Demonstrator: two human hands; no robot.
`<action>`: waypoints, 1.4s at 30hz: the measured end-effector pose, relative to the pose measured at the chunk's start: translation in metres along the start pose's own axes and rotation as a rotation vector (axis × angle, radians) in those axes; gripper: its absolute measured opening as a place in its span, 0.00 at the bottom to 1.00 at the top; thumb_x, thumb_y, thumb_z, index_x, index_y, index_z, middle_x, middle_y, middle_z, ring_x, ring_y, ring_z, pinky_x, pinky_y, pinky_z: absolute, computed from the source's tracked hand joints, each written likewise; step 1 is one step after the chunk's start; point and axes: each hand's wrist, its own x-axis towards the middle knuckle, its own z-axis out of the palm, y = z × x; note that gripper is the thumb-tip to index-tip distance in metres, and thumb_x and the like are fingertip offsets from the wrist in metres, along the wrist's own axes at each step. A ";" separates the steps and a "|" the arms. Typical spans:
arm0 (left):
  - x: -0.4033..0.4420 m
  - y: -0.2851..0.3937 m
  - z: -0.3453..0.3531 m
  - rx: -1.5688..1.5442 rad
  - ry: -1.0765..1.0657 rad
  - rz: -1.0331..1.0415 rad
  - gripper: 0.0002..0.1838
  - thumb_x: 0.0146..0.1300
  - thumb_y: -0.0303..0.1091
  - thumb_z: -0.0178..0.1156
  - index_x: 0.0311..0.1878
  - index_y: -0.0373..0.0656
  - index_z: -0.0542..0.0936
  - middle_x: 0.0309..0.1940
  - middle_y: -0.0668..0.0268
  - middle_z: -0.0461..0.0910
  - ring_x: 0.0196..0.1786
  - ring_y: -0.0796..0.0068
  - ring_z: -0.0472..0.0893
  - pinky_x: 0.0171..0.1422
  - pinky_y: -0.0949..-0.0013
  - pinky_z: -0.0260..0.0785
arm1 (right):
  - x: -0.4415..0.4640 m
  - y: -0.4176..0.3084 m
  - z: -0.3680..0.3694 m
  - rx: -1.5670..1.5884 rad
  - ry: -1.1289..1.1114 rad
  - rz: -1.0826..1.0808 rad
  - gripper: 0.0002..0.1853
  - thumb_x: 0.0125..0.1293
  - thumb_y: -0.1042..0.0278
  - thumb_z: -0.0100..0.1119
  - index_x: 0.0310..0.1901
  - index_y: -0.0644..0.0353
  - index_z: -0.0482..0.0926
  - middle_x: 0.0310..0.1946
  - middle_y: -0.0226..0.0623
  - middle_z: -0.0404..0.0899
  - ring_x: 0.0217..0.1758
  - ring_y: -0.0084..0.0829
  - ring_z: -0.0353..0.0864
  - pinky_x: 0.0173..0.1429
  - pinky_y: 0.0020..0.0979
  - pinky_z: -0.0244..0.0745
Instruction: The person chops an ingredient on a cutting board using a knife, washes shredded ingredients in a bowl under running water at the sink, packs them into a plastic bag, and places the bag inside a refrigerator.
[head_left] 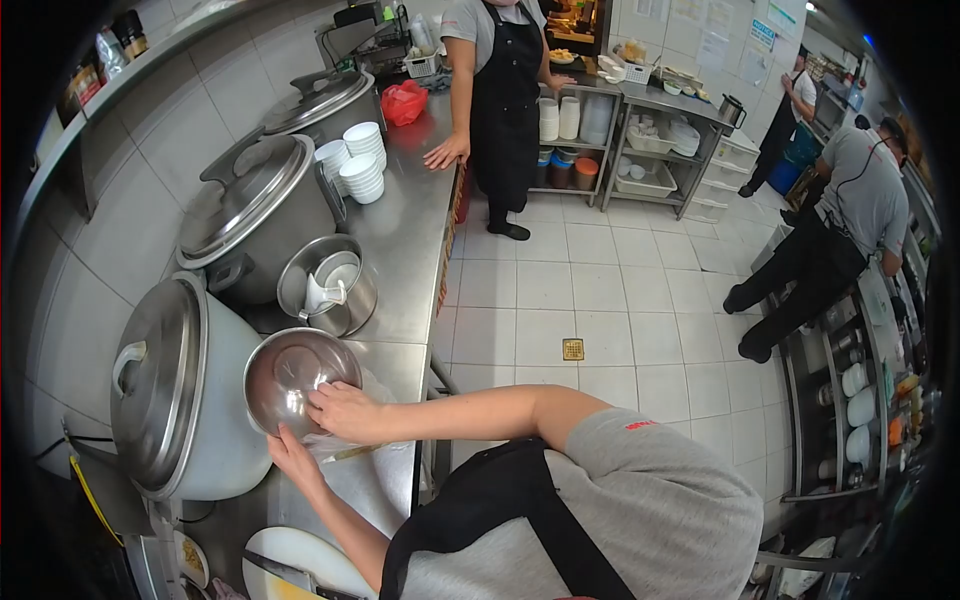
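Note:
A shiny metal mixing bowl (pixel 292 362) is tilted so that its inside faces me, beside the pale pot. My left hand (pixel 292 458) grips its lower rim. My right hand (pixel 345 411) reaches over the near side of the bowl with bent fingers at its inner surface; whatever they hold, if anything, is too small to make out. Under my right wrist lies clear plastic (pixel 335 447), with a thin light-coloured handle (pixel 352 453) on it. Just beyond the bowl, a steel pot (pixel 350 312) contains a white scoop-like piece (pixel 325 293).
Large lidded pots (pixel 225 370) line the wall side of the steel counter (pixel 405 235). Stacked white cups (pixel 362 178) and a red plastic bag (pixel 405 102) stand farther back. Near me, a knife (pixel 285 572) lies on a white board (pixel 300 548). Several co-workers stand around.

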 end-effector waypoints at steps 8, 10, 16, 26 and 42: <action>0.010 0.007 -0.010 0.105 0.103 0.040 0.15 0.65 0.35 0.46 0.39 0.28 0.71 0.31 0.53 0.76 0.32 0.63 0.70 0.42 0.63 0.64 | -0.032 -0.013 -0.016 0.122 -0.177 -0.276 0.08 0.45 0.72 0.55 0.30 0.64 0.77 0.33 0.39 0.73 0.41 0.34 0.73 0.39 0.35 0.72; 0.015 -0.002 -0.008 0.098 0.149 0.053 0.16 0.66 0.36 0.47 0.39 0.27 0.71 0.31 0.52 0.75 0.32 0.62 0.70 0.42 0.63 0.64 | -0.045 0.006 0.012 0.024 -0.297 -0.196 0.07 0.45 0.72 0.55 0.28 0.64 0.77 0.31 0.40 0.75 0.39 0.36 0.75 0.38 0.35 0.73; 0.017 -0.015 -0.013 0.254 0.241 0.081 0.17 0.65 0.40 0.48 0.39 0.32 0.74 0.32 0.48 0.76 0.36 0.53 0.73 0.44 0.58 0.64 | -0.021 0.012 -0.029 0.051 -0.480 0.119 0.19 0.58 0.57 0.54 0.43 0.66 0.72 0.31 0.45 0.79 0.34 0.42 0.79 0.41 0.42 0.72; 0.008 0.028 -0.008 -0.006 0.277 0.055 0.13 0.66 0.36 0.48 0.34 0.34 0.73 0.20 0.72 0.64 0.25 0.82 0.60 0.29 0.74 0.56 | -0.005 0.036 -0.087 0.252 -0.410 -0.050 0.13 0.54 0.67 0.59 0.42 0.60 0.76 0.39 0.45 0.76 0.35 0.44 0.78 0.40 0.39 0.74; 0.005 0.042 -0.018 -0.169 0.053 -0.051 0.19 0.56 0.30 0.61 0.50 0.32 0.74 0.38 0.64 0.78 0.36 0.80 0.73 0.38 0.77 0.67 | 0.032 0.064 -0.062 0.994 -0.050 0.728 0.15 0.59 0.69 0.46 0.44 0.71 0.71 0.18 0.42 0.75 0.13 0.31 0.74 0.16 0.29 0.71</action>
